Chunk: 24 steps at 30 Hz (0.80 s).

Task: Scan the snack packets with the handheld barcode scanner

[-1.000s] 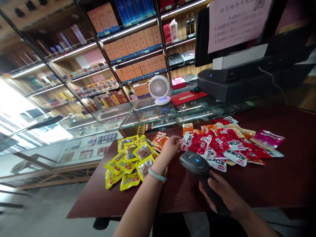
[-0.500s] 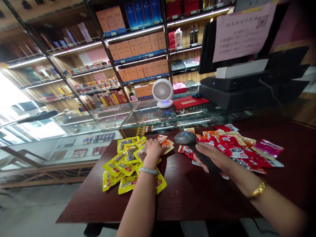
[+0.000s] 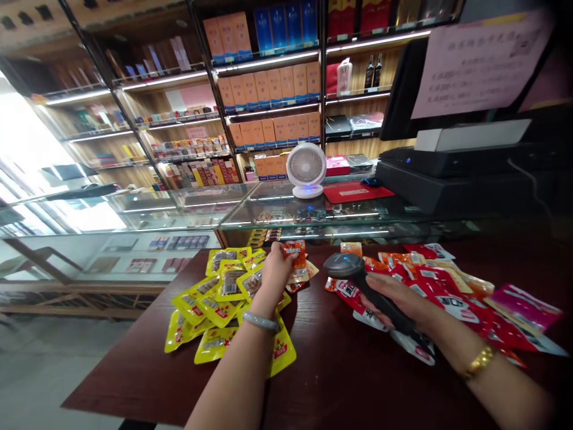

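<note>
My left hand (image 3: 276, 270), with a pale bangle on the wrist, is closed on the edge of a small orange snack packet (image 3: 296, 255), held slightly raised; part of the fingers is hidden. Under and beside it lie a few more orange and cream packets (image 3: 308, 272). Yellow snack packets (image 3: 230, 280) spread in a pile to the left of this hand, partly covered by my forearm. My right hand (image 3: 394, 298) is wrapped round the handle of a black barcode scanner (image 3: 344, 264), whose head points left toward the orange packet. Red snack packets (image 3: 452, 301) lie behind and beneath the right hand.
All packets rest on a dark red-brown table (image 3: 313, 370). Beyond it stands a glass counter (image 3: 250, 209) with a white fan (image 3: 307, 170) and a red mat (image 3: 358, 191). A monitor bearing a pink sheet (image 3: 478, 68) is at the right. Stocked shelves line the back.
My left hand has lifted the orange packet, turning its front more into view. My right hand keeps hold of the scanner. The whole view has shifted slightly.
</note>
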{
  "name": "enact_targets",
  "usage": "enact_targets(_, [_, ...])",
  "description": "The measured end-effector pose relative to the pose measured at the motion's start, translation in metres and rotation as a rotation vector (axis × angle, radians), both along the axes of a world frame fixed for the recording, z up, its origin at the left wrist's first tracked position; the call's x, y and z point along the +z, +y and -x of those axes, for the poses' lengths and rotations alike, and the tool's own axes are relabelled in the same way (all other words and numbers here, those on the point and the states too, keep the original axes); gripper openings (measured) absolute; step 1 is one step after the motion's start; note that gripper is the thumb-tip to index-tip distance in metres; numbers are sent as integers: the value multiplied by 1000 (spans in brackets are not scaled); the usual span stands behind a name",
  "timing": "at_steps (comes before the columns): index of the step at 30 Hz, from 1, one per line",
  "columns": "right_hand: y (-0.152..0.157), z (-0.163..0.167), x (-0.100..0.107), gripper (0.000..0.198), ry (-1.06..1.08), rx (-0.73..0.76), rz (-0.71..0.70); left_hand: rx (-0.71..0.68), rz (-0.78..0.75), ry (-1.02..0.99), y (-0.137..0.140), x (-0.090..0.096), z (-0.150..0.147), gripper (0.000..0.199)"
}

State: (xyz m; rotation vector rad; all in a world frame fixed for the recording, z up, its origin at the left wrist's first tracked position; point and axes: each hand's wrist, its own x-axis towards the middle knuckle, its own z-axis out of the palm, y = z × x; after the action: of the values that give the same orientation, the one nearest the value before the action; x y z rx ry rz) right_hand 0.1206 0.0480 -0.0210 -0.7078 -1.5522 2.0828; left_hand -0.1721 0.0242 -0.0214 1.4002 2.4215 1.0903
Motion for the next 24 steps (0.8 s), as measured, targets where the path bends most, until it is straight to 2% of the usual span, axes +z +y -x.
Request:
enact_targets(3, [-1,2,-1,36,-39,43,-41,12,-149,-102,6,-6,5,30])
enact_targets(6, [-1,5,-1,39,-98,65,-77,-15,-219,-158,7,-7,2,30])
enact_targets(12, [-7,5,-3,38,-136,139,-123,-44,-265,-181,3,-2,-10,32])
enact_targets(19, [-11,4,3,41,-151,119,-124,-125,-273,-269,5,-2,-10,30])
enact_targets(22, [-10,1,7,39,-116,107,-136,-157,-291,-425,6,-4,-24,31])
enact_targets(24, [-9,-2,9,37,-71,74,-139,-303,-229,-619,7,-8,-38,30])
